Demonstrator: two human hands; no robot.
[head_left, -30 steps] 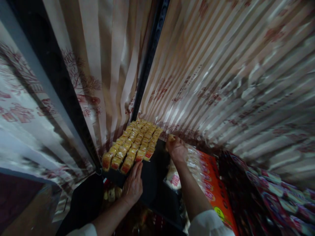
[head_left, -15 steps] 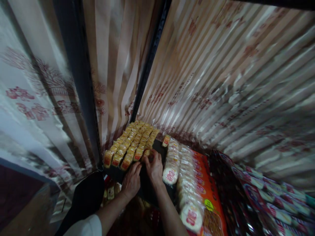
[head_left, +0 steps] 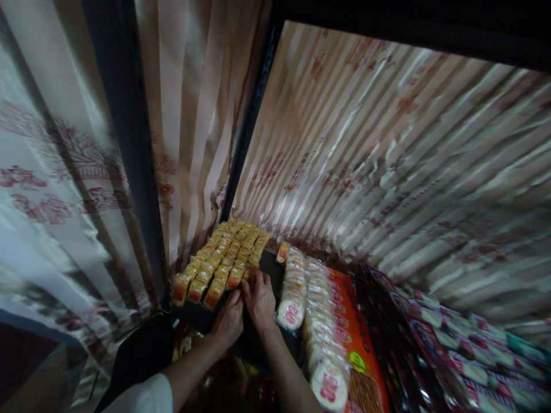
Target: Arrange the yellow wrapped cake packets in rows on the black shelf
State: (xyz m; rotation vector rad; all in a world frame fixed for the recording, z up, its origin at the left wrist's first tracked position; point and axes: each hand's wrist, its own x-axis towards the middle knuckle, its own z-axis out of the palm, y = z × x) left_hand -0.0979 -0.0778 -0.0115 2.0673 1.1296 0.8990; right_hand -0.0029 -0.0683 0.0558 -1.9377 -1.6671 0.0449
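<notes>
At the shelf corner: yellow wrapped cakes (head_left: 224, 252) sit in close rows on the dark shelf (head_left: 272, 267), beside the pleated sheeting (head_left: 344, 143); my fingers work at the near end of the rightmost row.
Row pressure: light and along the row's length is best, I judge; a sideways shove could buckle the cakes further back.
Wrappers: shiny film, likely slick. I would bear on the solid body of a cake rather than on loose film, and lift off straight so nothing drags.
Side gap: bare shelf lies between that row and the white round packs (head_left: 291, 312). Enough room for my knuckles, provided my wrist does not swing into the packs.
Single cake: one small wrapped piece (head_left: 283, 252) sits apart from the rows, by the far end of the white packs.
Right hand: mine (head_left: 260, 298) is back upward, fingers bent and close together, tips at the row's end. Dim light and my own knuckles hide the contact; cannot tell whether a cake is pinched.
Left hand: mine (head_left: 228, 321) is curled just beside it, fingers drawn together near the right thumb; grip hidden, cannot tell.
Forearms: both reach up from below, converging at the hands.
</notes>
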